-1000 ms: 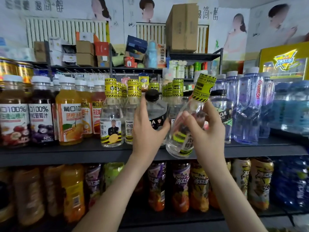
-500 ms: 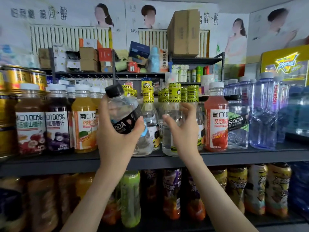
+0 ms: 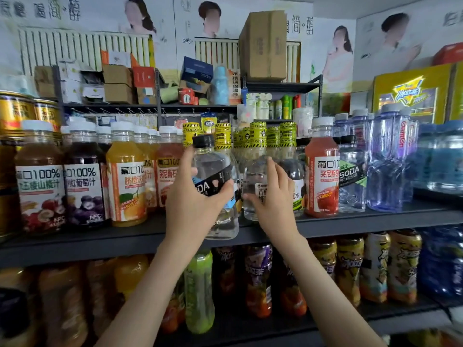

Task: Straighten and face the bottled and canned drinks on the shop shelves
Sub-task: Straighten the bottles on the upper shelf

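My left hand [image 3: 190, 204] grips a clear soda bottle [image 3: 216, 171] with a black cap and a black label, held just in front of the dark upper shelf [image 3: 100, 236] and tilted slightly. My right hand [image 3: 273, 199] reaches in beside it, fingers spread on a clear yellow-capped bottle [image 3: 255, 169] that stands on the shelf among several of its kind. A red juice bottle [image 3: 322, 171] stands to the right of that group, next to another soda bottle [image 3: 352, 176].
Juice bottles [image 3: 127, 176] fill the shelf's left side, with gold cans [image 3: 15, 113] at the far left. Tall blue water bottles [image 3: 390, 159] stand at the right. Iced tea bottles [image 3: 258, 279] line the lower shelf. Cardboard boxes [image 3: 263, 46] sit on racks behind.
My left hand has brought the soda bottle rightward and lower, closer to the shelf front. My right hand stays on the yellow-capped bottle it set down a second ago.
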